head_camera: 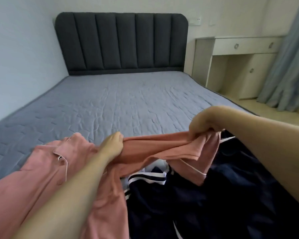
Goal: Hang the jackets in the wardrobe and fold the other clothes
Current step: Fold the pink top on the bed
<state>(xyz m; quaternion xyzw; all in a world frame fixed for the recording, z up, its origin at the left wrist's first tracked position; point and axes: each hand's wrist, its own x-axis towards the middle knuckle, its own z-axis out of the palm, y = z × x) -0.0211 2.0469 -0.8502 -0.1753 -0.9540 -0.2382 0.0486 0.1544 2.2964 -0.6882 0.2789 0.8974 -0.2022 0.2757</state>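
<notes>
On the left, the pink pyjama shirt (47,163) with white piping lies spread on the bed (121,100), its collar toward the headboard (121,44). Your left hand (111,145) has its grip closed on a bunched sleeve of that shirt. The sleeve stretches taut across to your right hand (204,125), whose grip clenches the cuff end above the bed. Beneath it lies a navy jacket (205,195) with white stripes. A cream desk (240,62) stands beside blue curtains (288,66).
</notes>
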